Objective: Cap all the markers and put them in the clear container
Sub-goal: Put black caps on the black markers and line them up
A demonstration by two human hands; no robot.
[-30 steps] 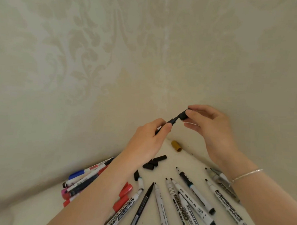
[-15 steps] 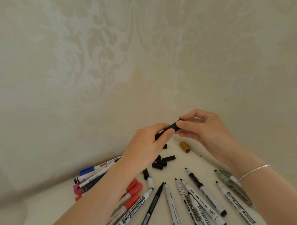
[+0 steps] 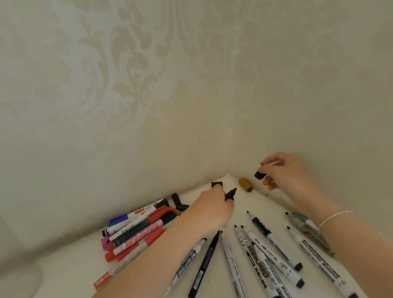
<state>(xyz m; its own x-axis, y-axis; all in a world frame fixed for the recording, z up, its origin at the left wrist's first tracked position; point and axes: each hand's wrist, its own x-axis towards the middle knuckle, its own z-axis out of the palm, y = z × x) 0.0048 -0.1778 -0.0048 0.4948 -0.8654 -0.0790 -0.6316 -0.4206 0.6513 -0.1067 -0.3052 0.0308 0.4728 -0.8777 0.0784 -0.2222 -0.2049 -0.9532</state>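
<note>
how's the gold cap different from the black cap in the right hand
The gold cap lies on its side on the table, untouched; the black cap is pinched in the right hand, off the surface. The gold one looks longer, the black one stubbier. Neither cap is on a marker.

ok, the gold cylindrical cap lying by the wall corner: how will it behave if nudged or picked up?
The gold cylindrical cap lies on its side on the white table, so a nudge would probably roll it. It looks hollow and small, likely very light. Its smooth surface may slip from a loose pinch.
</note>
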